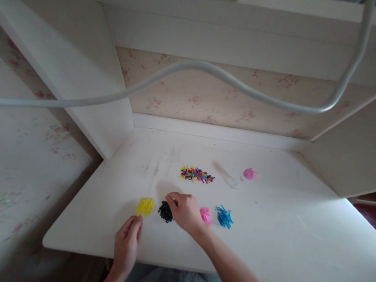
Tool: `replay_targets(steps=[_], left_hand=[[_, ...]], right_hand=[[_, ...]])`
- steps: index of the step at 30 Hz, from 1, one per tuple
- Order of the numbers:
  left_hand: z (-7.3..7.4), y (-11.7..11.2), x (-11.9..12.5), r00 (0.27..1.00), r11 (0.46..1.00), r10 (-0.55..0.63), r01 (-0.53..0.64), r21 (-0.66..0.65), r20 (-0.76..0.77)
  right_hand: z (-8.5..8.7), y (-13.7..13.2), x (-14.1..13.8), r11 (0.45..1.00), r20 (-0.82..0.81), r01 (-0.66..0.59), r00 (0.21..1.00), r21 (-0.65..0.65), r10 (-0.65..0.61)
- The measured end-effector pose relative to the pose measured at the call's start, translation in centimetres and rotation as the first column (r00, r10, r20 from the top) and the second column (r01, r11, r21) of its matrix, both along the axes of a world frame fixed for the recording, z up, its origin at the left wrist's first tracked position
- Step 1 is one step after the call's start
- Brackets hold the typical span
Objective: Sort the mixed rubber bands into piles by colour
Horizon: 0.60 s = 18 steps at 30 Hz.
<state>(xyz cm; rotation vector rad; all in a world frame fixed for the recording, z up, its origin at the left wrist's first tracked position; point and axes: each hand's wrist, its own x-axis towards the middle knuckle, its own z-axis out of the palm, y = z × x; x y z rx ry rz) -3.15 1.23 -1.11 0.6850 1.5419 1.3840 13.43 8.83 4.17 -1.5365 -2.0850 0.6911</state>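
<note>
On a white desk (pixel 281 233) lie small heaps of tiny coloured bands. A mixed heap (pixel 197 174) sits at mid-desk. Nearer me are a yellow heap (pixel 145 206), a black heap (pixel 165 211), a pink heap (pixel 206 215) and a blue heap (pixel 224 216). My right hand (pixel 185 210) rests between the black and pink heaps, fingers curled in a pinch over the black one; what it pinches is too small to see. My left hand (pixel 127 244) lies on the desk's front edge just below the yellow heap, fingers together and curled.
A clear plastic bag (pixel 227 178) and a pink scrap (pixel 251 174) lie behind the heaps. A grey cable (pixel 212 69) hangs across the view. White shelf walls (pixel 91 87) enclose the desk left, right and above. Floral wallpaper (pixel 210 99) backs it.
</note>
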Motion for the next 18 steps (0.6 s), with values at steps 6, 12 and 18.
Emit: replay_targets(steps=[6,12,18], left_hand=[[0.6,0.0,0.1,0.998,1.000,-0.023,0.024,0.014,-0.058],[0.2,0.0,0.0,0.995,0.998,-0.056,0.056,-0.002,-0.079],[0.7,0.5,-0.1,0.958,0.975,-0.215,0.199,-0.097,-0.191]], right_hand=[[-0.7,0.1,-5.1,0.987,0.256,-0.152,0.957,0.043,0.136],[-0.1,-0.7,-3.2,0.999,0.083,-0.035,0.996,0.023,0.033],[0.0,-3.7,5.5,0.939,-0.346,0.303,0.873,-0.163,-0.342]])
